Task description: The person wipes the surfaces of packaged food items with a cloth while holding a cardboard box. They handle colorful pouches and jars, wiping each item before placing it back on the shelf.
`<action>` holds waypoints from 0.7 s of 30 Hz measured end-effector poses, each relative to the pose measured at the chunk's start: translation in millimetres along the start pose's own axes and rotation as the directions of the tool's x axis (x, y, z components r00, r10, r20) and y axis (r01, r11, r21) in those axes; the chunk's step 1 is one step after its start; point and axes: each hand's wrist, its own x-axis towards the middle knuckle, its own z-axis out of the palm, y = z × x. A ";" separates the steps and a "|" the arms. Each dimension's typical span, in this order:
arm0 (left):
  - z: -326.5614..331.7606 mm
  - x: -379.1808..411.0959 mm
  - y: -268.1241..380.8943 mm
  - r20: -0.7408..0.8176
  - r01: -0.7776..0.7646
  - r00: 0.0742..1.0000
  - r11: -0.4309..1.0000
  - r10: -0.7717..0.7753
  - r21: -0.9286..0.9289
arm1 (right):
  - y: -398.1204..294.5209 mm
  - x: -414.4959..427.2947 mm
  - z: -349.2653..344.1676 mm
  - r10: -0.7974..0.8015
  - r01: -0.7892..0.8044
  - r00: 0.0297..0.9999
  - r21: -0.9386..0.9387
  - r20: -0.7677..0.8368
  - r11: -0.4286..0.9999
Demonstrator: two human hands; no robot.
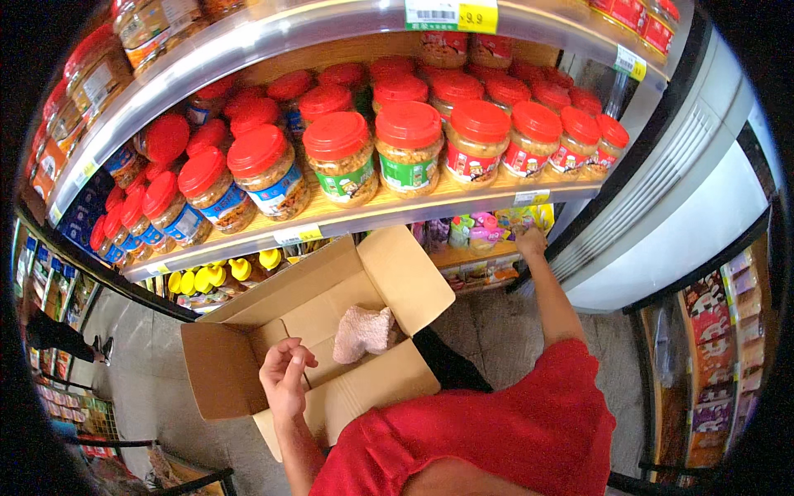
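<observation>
My left hand (pixel 286 372) is raised over the left side of an open cardboard box (pixel 347 387), fingers loosely curled and apart, holding nothing. Inside the box lies a crumpled pale pink cloth (pixel 363 333). My right hand (pixel 531 242) reaches out to the lower shelf, at a yellow-green plastic package (pixel 541 214); its fingertips are too small to tell whether they grip it. Pink and green packages (pixel 484 232) stand to its left. On the shelf above, red-lidded plastic jars stand in rows, with green labels (pixel 409 149), red labels (pixel 474 146) and blue labels (pixel 267 173).
A curved shelf edge with price tags (pixel 298 234) runs above the box. Yellow-capped bottles (pixel 242 268) stand below it at left. A white cabinet (pixel 670 217) borders the shelves at right, near another rack (pixel 710 372). A person's dark-clothed leg (pixel 62 338) shows at far left.
</observation>
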 end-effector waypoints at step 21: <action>38.1 -57.6 189.7 0.539 -0.247 0.407 0.657 0.737 -0.712 | -168.2 -147.5 -168.7 -0.908 0.891 0.223 0.303 0.356 0.338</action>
